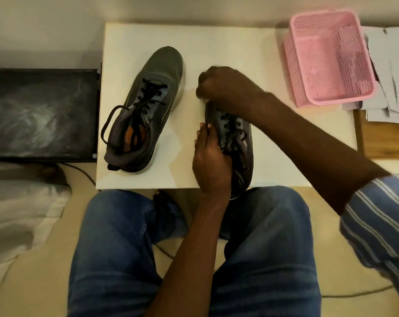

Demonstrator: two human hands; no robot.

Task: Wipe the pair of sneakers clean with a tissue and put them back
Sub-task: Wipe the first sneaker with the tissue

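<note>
While a dusty black box (42, 114) sits far to the left beside some rumpled white cloth (15, 216), a small white square table (219, 42) stands in the middle with two shoes on it. On the left part of the table lies one dark grey sneaker with black laces (148, 108), flat on its sole, toe pointing away from the person, with an orange inside showing at the heel opening. Nobody is touching this shoe. Next comes the left hand (211, 165), which rests on the near side of the second dark grey sneaker (236, 143), with its fingers curved round the shoe's left edge to hold it. This second shoe lies at the front edge of the table, and its heel hangs a little over the person's blue jeans (116, 248). Above it, the right hand (221, 88) is curled up tight over the toe end of that shoe, and it looks blurry. I cannot tell if a tissue is inside it. The right arm wears a blue sleeve with white stripes (376, 220). Farther right, a pink plastic basket with little holes (331, 58) sits at the table's back corner, next to a pile of white papers (392, 72).
</note>
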